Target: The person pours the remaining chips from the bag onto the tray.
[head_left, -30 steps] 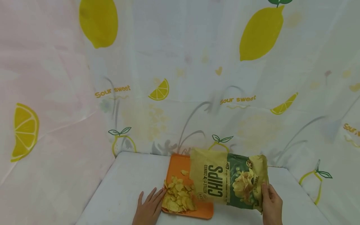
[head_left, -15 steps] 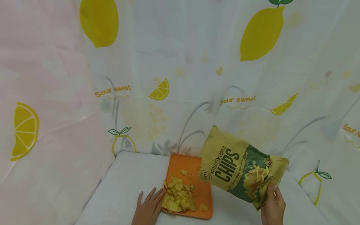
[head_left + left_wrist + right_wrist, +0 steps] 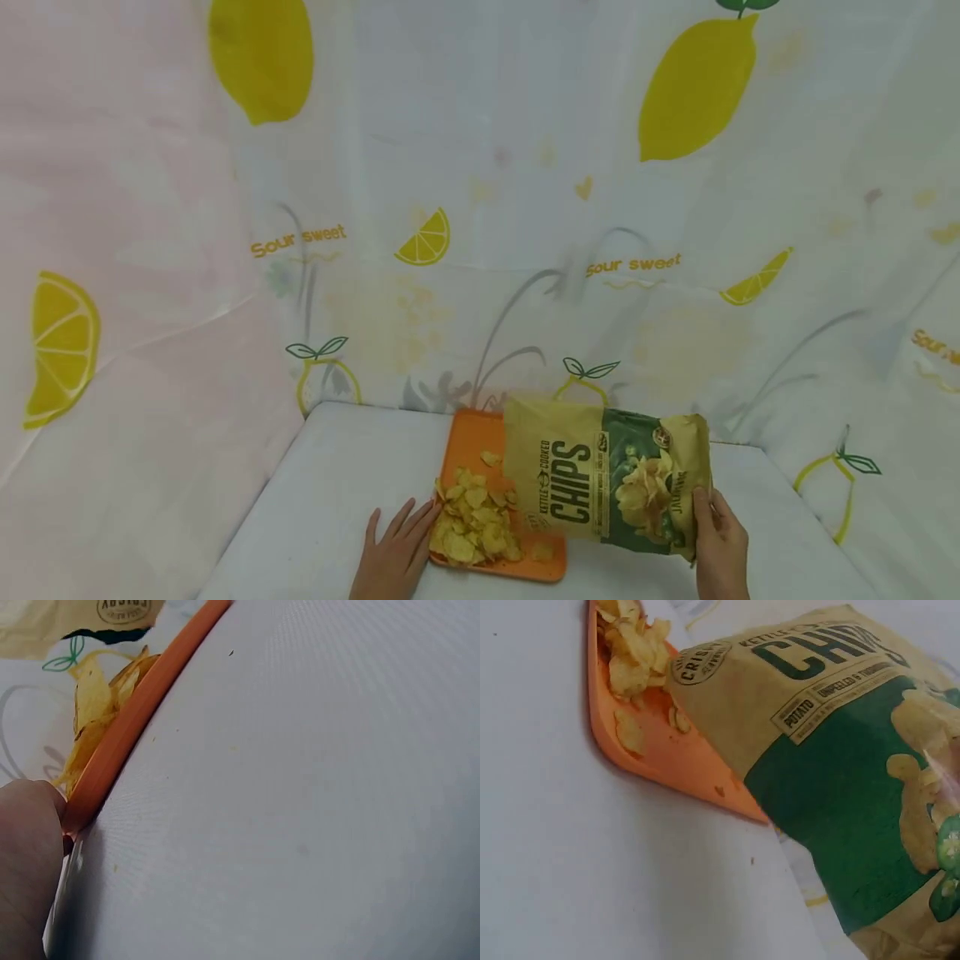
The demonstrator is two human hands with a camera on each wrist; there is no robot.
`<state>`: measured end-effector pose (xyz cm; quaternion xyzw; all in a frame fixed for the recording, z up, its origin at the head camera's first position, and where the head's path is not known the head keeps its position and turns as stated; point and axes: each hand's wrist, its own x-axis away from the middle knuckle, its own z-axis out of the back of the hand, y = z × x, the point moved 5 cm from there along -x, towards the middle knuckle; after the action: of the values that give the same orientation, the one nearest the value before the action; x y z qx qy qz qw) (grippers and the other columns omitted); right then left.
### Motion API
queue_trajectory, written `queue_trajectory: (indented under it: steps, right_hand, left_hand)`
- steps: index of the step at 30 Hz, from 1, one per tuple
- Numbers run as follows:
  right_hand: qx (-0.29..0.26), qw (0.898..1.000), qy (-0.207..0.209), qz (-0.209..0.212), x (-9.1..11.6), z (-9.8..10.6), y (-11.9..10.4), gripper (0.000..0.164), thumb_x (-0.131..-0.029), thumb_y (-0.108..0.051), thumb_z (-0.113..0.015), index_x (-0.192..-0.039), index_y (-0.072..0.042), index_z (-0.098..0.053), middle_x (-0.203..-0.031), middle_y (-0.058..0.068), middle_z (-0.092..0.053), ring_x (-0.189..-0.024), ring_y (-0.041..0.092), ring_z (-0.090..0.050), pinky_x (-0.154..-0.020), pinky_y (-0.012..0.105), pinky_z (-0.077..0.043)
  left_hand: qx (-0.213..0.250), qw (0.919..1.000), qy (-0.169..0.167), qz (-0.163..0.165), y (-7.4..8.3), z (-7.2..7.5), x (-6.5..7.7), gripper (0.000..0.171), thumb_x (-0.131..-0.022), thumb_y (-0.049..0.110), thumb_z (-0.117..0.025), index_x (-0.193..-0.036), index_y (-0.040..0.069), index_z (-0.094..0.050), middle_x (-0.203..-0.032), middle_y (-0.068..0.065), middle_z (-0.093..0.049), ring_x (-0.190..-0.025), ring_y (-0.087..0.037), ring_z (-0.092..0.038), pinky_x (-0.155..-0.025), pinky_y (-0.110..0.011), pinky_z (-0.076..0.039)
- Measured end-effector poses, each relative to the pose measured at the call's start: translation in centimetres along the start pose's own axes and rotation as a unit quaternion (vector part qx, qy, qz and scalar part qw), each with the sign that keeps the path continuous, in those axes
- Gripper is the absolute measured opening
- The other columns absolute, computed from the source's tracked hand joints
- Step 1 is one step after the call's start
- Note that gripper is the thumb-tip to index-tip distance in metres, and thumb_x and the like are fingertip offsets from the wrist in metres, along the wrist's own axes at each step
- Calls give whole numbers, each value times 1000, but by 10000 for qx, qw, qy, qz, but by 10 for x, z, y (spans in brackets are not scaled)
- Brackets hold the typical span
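My right hand [image 3: 722,542] grips the right end of a tan and green potato chip bag [image 3: 573,467], thumb on its printed front. The bag lies nearly sideways in the air, its left end over an orange tray [image 3: 536,569]. A heap of potato chips [image 3: 471,525] covers the tray's left part, and a few loose ones lie apart from it. At the tray's left edge rests my left hand [image 3: 392,557], fingers extended and fingertips at the rim. The left wrist view shows that hand [image 3: 28,855] against a tray corner. Part of the tray is hidden behind the bag.
The tray stands on a white table [image 3: 322,483]. Small crumbs dot the table near the tray in the left wrist view. A curtain [image 3: 465,167] printed with lemons hangs behind the table and along its sides.
Half a second ago the bag was lifted to the right and tilted; now it is back level over the tray. A loose chip shows near the tray's front right corner. My left hand stays put.
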<state>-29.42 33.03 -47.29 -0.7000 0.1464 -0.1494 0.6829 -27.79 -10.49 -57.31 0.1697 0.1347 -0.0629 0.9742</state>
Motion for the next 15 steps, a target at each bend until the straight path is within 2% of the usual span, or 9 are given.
queue_trajectory:
  steps: [1,5,6,9,11,13,15]
  right_hand:
    - [22,10000,-54,-12,0,-1,1,61,-85,-56,-41,-139,-29,-32,-127,-11,-46,-90,-17,-50,-69,7,-50]
    - [-724,9971,-133,199,2,-3,-3,56,-87,-49,-42,-139,-27,-33,-120,-23,-45,-94,-16,-51,-71,9,-51]
    - [-702,9973,-122,164,3,-4,-5,57,-87,-50,-41,-139,-27,-32,-120,-23,-45,-94,-16,-50,-71,8,-50]
    - [-40,9999,-5,-141,10,-9,-16,62,-85,-56,-38,-140,-27,-31,-113,-22,-46,-90,-17,-50,-69,5,-48]
    - [-121,9995,-34,-282,13,-11,-20,64,-85,-55,-38,-141,-26,-29,-112,-23,-45,-92,-17,-49,-70,5,-47]
    - [-519,9981,-52,-317,11,-10,-20,62,-85,-54,-38,-140,-27,-30,-119,-22,-44,-102,-14,-48,-76,7,-47]
    - [-919,9957,-52,-96,5,-6,-13,60,-85,-51,-43,-140,-29,-30,-120,-25,-44,-104,-15,-47,-76,6,-47]
  left_hand:
    - [-15,10000,5,-18,0,0,0,41,-93,52,-29,-133,45,-35,-137,19,-45,-130,-17,-40,-108,-57,-14]
    - [-25,10000,32,-64,2,1,1,42,-93,53,-30,-133,44,-36,-137,19,-44,-131,-16,-40,-109,-56,-13]
    - [-14,10000,38,-56,2,1,1,42,-93,53,-30,-133,44,-36,-137,19,-44,-131,-16,-40,-109,-56,-12]
    - [-35,10000,-35,-37,2,1,1,41,-93,51,-31,-133,43,-37,-137,18,-45,-131,-17,-40,-108,-57,-13]
    - [-68,9999,-110,-23,2,0,0,41,-93,50,-31,-133,43,-37,-136,17,-45,-131,-17,-40,-108,-57,-13]
    - [-119,9998,-169,-25,2,0,0,41,-93,50,-32,-133,42,-38,-136,17,-46,-131,-17,-40,-108,-57,-13]
    - [-166,9997,-165,-41,2,0,0,41,-93,49,-32,-133,41,-38,-136,17,-46,-131,-16,-39,-108,-58,-13]
